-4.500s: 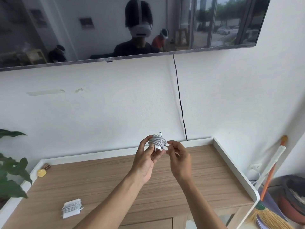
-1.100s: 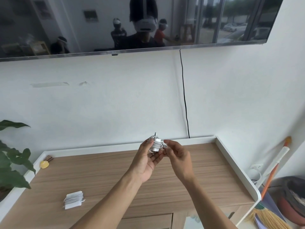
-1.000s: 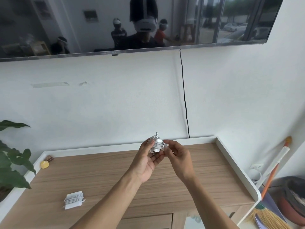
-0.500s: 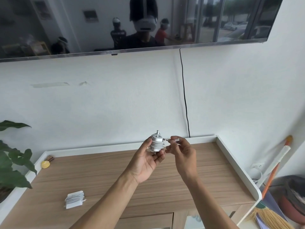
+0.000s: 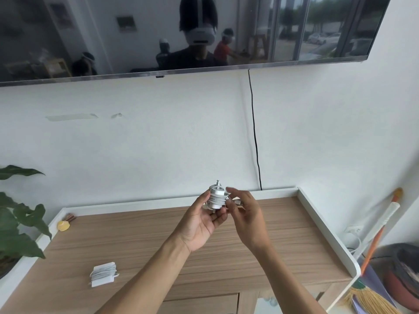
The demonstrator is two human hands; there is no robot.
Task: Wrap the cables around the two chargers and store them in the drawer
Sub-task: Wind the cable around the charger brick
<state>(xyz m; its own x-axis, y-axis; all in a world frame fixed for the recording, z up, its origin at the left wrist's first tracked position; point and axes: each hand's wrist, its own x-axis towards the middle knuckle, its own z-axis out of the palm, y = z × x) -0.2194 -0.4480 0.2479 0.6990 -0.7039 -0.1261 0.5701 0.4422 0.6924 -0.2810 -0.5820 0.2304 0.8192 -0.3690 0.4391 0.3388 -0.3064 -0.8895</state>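
Note:
A white charger (image 5: 217,198) with its cable wound round it is held upright above the wooden cabinet top (image 5: 283,234), prongs pointing up. My left hand (image 5: 200,223) grips it between thumb and fingers. My right hand (image 5: 246,214) is just to its right, fingers curled round the loose cable end (image 5: 238,202) beside the charger. A second white charger (image 5: 103,274) with its cable wrapped round it lies flat near the front left of the cabinet top. The drawer front (image 5: 199,304) below the top is closed.
A white raised rim (image 5: 322,220) borders the cabinet's back and right side. A plant (image 5: 18,225) overhangs the left edge. A small yellow object (image 5: 63,225) lies at the back left. A broom (image 5: 376,243) and bin (image 5: 401,273) stand right. A black wire (image 5: 255,132) runs down the wall.
My right hand has brought the cable end back down close to the charger after drawing it out to the right. The left hand keeps its hold; the other charger has not moved.

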